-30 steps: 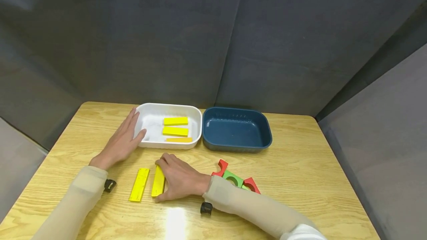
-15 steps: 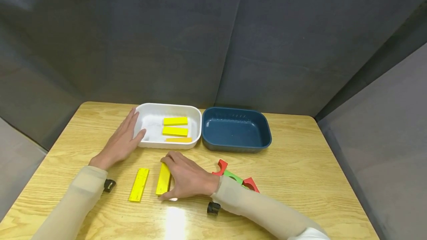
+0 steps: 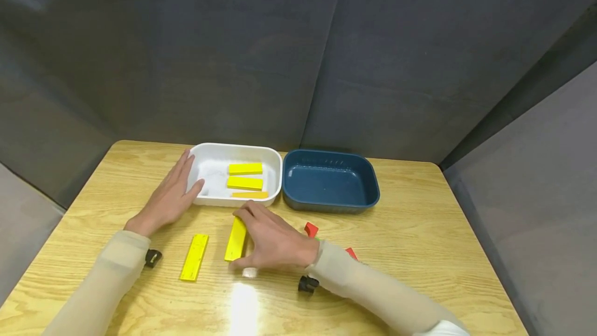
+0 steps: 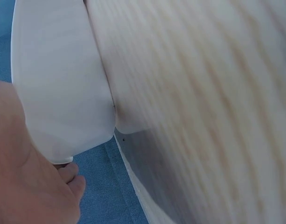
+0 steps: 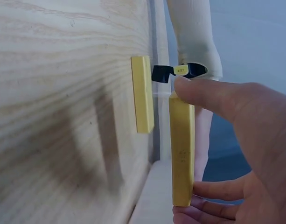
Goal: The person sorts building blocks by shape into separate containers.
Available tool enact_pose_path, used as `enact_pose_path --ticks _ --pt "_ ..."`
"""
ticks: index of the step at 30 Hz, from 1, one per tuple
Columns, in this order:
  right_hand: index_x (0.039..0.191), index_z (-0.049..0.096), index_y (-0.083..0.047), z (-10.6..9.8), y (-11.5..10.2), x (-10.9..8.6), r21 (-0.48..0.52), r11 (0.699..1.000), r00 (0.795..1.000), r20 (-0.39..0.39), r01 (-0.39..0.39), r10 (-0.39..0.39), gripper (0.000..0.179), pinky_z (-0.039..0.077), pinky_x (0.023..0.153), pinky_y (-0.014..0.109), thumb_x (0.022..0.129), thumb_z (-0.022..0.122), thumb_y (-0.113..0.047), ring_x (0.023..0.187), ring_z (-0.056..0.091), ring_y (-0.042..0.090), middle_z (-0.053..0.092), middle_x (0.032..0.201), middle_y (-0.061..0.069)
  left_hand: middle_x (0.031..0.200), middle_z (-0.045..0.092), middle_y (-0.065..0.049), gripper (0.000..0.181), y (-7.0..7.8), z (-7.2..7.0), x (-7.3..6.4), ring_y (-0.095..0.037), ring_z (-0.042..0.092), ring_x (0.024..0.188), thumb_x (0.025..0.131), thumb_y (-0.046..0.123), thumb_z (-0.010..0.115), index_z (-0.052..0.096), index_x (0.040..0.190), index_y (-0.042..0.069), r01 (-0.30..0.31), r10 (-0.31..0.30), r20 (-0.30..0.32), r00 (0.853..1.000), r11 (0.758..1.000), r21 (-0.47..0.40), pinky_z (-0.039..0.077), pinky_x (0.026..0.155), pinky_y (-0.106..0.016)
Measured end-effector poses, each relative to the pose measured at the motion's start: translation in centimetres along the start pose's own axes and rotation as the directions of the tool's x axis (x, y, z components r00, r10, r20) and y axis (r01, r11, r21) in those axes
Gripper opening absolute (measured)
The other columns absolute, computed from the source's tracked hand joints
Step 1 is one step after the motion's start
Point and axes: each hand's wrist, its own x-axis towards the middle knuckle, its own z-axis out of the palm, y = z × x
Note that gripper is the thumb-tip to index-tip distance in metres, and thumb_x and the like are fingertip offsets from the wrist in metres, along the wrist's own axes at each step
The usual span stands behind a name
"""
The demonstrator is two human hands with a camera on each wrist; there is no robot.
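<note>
My right hand (image 3: 275, 240) pinches a yellow rectangular block (image 3: 235, 240) by its two ends, thumb on the near end and fingertips at the far one. The right wrist view shows this block (image 5: 182, 149) raised off the tabletop. A second yellow block (image 3: 194, 257) lies flat to its left. At the white tub (image 3: 238, 202), my left hand (image 3: 168, 196) rests with fairly straight fingers along the left rim and the thumb at the front rim. Inside the tub lie a yellow block (image 3: 245, 169), another yellow block (image 3: 244, 183) and an orange-yellow one (image 3: 250, 195).
A dark blue tub (image 3: 332, 206) stands right beside the white one. Red pieces (image 3: 311, 229) show beyond my right forearm, which covers most of that cluster. Grey cloth (image 3: 224, 56) hangs behind the wooden table (image 3: 410, 232).
My right hand has lifted the yellow block from the table and moved it right and towards the tubs. The forearm now hides more of the red and green pieces. My left hand stays put.
</note>
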Motion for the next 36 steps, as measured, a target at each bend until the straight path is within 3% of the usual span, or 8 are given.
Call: enact_pose_path --ticks 5,13,26,36 --pt "0.152 0.052 -0.001 -1.1 0.4 0.2 -0.04 0.999 1.0 -0.014 0.021 -0.021 0.103 0.047 0.088 0.02 0.078 0.091 -0.061 0.106 0.049 0.014 0.051 0.129 0.003 0.18 -0.014 -0.005 0.083 0.1 0.0 0.2 -0.042 0.004 0.165 0.114 0.05 0.04 0.002 0.173 0.006 -0.017 0.017 -0.01 1.0 1.0 -0.002 0.015 0.13 -0.066" --pt "0.149 0.054 0.0 -3.2 1.3 1.1 -0.098 0.994 0.997 -0.055 0.053 -0.058 0.099 0.049 0.088 0.023 0.08 0.09 -0.06 0.112 0.051 0.018 0.053 0.131 0.007 0.18 -0.015 -0.005 0.083 0.2 0.1 0.3 -0.042 0.003 0.165 0.114 0.05 0.04 0.002 0.172 0.005 -0.011 0.011 0.001 1.0 1.0 -0.004 0.014 0.129 -0.067" --pt "0.148 0.055 -0.002 -6.1 4.0 5.3 -0.101 0.994 0.995 -0.099 -0.028 0.018 0.093 0.051 0.094 0.027 0.082 0.088 -0.059 0.112 0.051 0.017 0.055 0.136 0.006 0.18 -0.014 -0.005 0.083 0.0 0.0 0.2 -0.043 0.005 0.165 0.114 0.051 0.039 0.002 0.172 0.005 -0.016 0.016 0.005 1.0 1.0 -0.005 0.015 0.129 -0.067" --pt "0.153 0.052 -0.002 -6.7 5.5 8.1 -0.094 0.99 0.994 -0.058 -0.102 0.097 0.096 0.053 0.091 0.026 0.084 0.086 -0.059 0.112 0.052 0.02 0.054 0.136 0.008 0.18 -0.014 -0.004 0.083 -0.3 0.1 0.1 -0.043 0.006 0.165 0.114 0.051 0.039 0.003 0.173 0.005 -0.017 0.017 0.0 1.0 1.0 -0.002 0.016 0.128 -0.069"
